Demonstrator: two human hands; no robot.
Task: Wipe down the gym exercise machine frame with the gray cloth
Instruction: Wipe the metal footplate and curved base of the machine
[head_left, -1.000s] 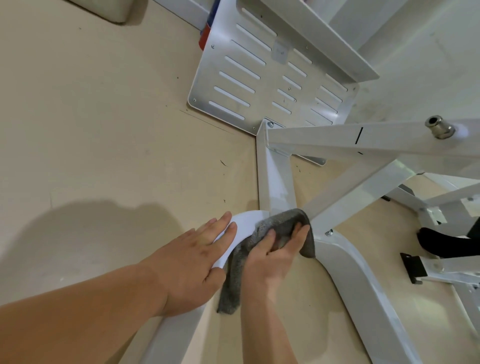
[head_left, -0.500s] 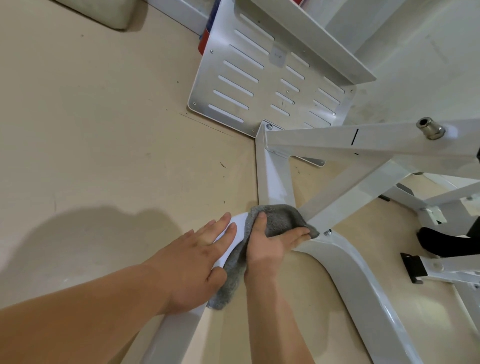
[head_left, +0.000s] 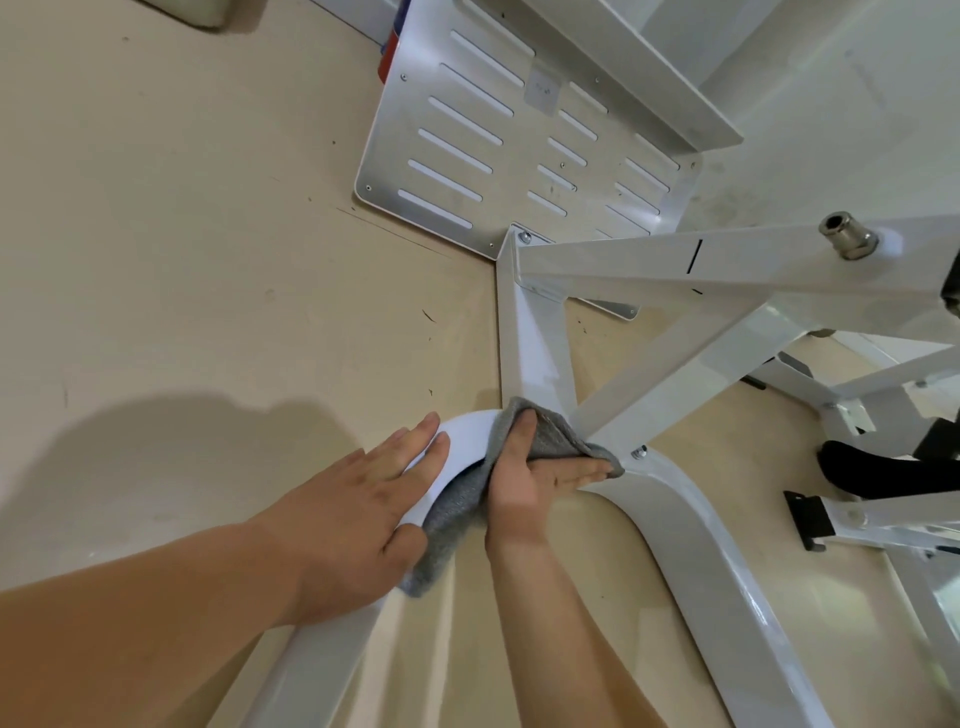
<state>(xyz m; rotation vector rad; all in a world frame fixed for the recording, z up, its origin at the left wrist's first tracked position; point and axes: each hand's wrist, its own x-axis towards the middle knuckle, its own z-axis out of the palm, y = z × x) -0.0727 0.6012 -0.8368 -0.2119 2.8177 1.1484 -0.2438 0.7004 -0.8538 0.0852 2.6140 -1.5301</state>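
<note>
The white machine frame (head_left: 696, 525) bends in a curved tube on the floor below me, with straight bars joining it at the bend. The gray cloth (head_left: 452, 514) drapes over the inner side of that bend. My right hand (head_left: 530, 478) holds the cloth against the tube, thumb over the top fold and fingers stretched along the tube to the right, beside a bolt. My left hand (head_left: 358, 514) lies flat with straight fingers on the top of the curved tube, just left of the cloth.
A slotted metal footplate (head_left: 467, 156) lies on the beige floor beyond the bend. A horizontal white bar with a steel fitting (head_left: 847, 236) crosses at the upper right. More frame legs, a black bracket (head_left: 808, 517) and a black pad (head_left: 878, 473) crowd the right side.
My right hand has slid the cloth from the top of the bend down and right along the tube's inner side, its fingers turning to point right. My left hand has stayed put.
</note>
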